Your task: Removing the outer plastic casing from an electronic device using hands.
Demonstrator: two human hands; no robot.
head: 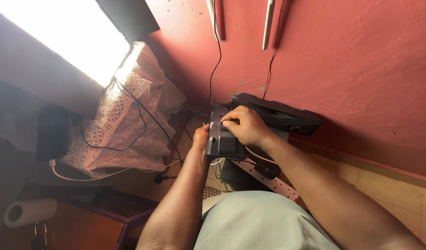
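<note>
Knees in light green cloth [264, 222] are sitting closest to the camera, with both arms reaching out over them. Going on from there, the left hand [201, 139] is pressing flat against the left side of a small grey box [221, 139], keeping it steady. The right hand [245, 126] is curling over the top of the box, with its fingertips [229, 123] pushing down on a dark part there. The box is sitting low by the red wall [361, 69], right in front of a long black speaker [287, 118]. It looks like the work on the box is in the middle, not finished, since both hands are busy on it. A white power strip [273, 180] is lying under the right arm. Black wires [148, 115] are running across a lacy cloth [129, 120] further left. A paper roll [30, 212] is resting in the far corner.
</note>
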